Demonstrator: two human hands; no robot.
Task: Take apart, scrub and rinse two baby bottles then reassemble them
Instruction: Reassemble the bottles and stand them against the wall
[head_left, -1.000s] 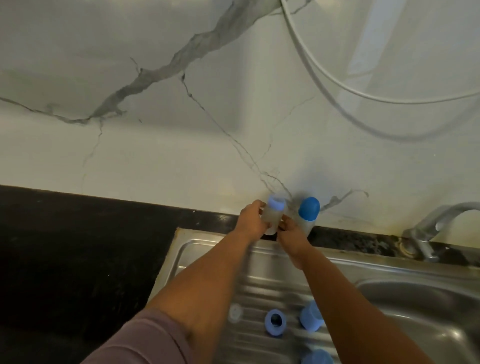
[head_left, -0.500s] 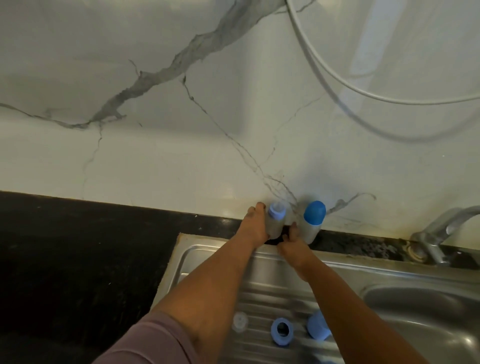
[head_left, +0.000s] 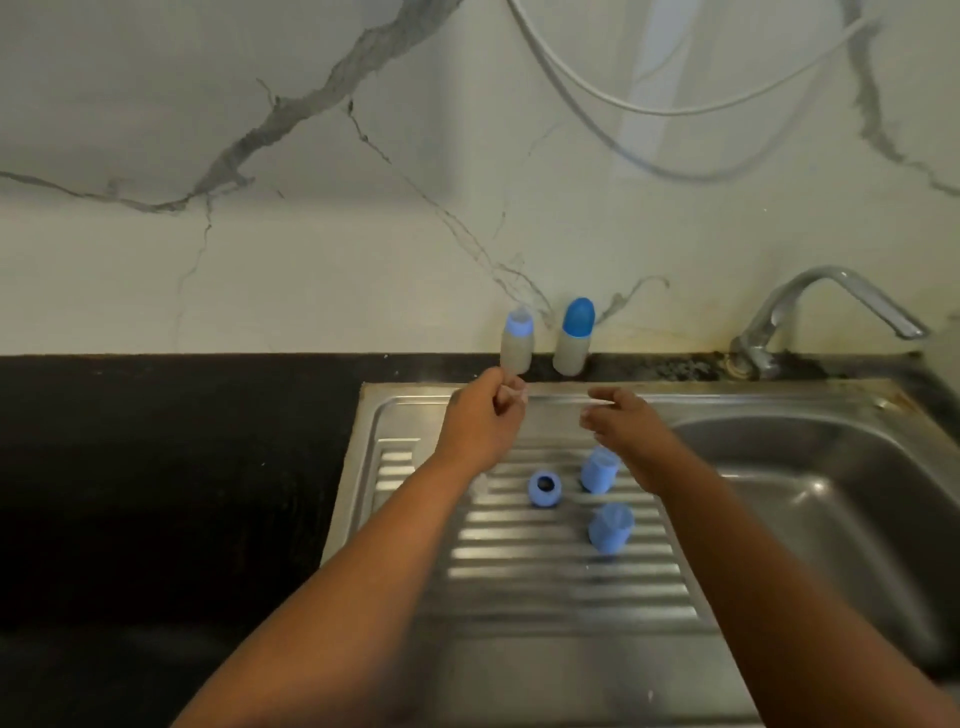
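1. Two baby bottles stand at the back edge of the black countertop (head_left: 156, 415), against the marble-look wall (head_left: 311, 260). The left bottle (head_left: 516, 347) has a cloudy, translucent body and a pale blue ring at its open top, with no cap on it. The right bottle (head_left: 571, 343) has the same cloudy body and wears a solid blue domed cap.
2. Both bottles stand upright, long axes vertical, tops pointing toward 12 o'clock in the head view. They stand just beside each other, apart, the capped one at 3 o'clock of the open one.
3. Three loose blue parts lie on the ribbed steel drainboard (head_left: 519, 571): a blue ring (head_left: 545, 488) with a dark hole facing up, a blue cap (head_left: 599, 469) at its 3 o'clock, and a second blue cap (head_left: 610, 527) at its 5 o'clock.
4. The left hand (head_left: 480, 426) sits just at 6 o'clock of the open bottle, fingers curled in toward the palm, fingertips pressed together; whether they pinch anything small or touch the bottle's base cannot be told.
5. The right hand (head_left: 623, 426) hovers above the drainboard near the upper cap, fingers loosely extended and slightly spread, holding nothing.
6. The sink basin (head_left: 831, 493) lies at 3 o'clock of the drainboard, a chrome faucet (head_left: 810, 312) behind it. A white hose (head_left: 649, 106) loops across the wall above.
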